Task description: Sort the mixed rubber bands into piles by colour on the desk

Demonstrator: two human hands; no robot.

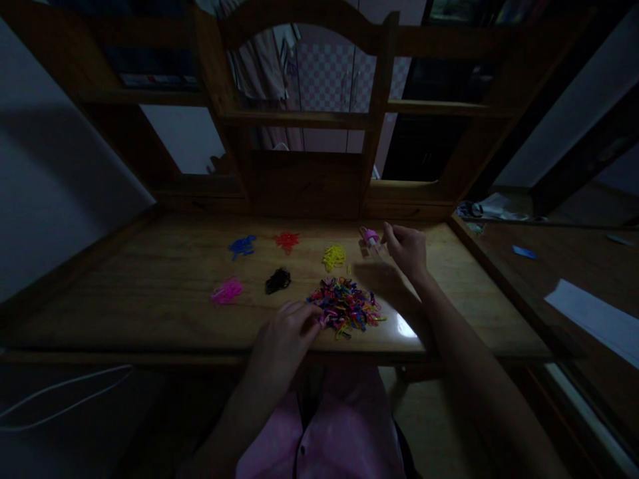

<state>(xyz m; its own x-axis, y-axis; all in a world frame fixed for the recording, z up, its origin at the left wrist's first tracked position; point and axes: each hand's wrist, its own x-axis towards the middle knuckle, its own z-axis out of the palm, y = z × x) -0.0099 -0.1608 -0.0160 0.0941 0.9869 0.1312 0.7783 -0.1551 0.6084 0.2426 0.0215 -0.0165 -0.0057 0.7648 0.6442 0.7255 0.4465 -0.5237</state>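
Observation:
A mixed heap of small coloured rubber bands [344,306] lies near the front edge of the desk. My left hand [287,332] reaches into its left side, thumb and fingers pinched together; what they hold is too small to tell, with pinkish bands at the tips. My right hand [407,249] is closed above the desk at the right, beside a small clear container with a pink top [370,236]. Anything in its fingers is hidden. Sorted by colour, small piles of yellow bands [334,256], black bands [277,280], red bands [286,241], blue bands [242,247] and pink bands [227,291] lie around.
The wooden desk [150,266] has a shelf frame [299,118] rising along its back. On the right, a lower brown surface [574,266] carries a white paper [596,316] and a small blue card [524,252]. A white cord loop [64,397] hangs at lower left.

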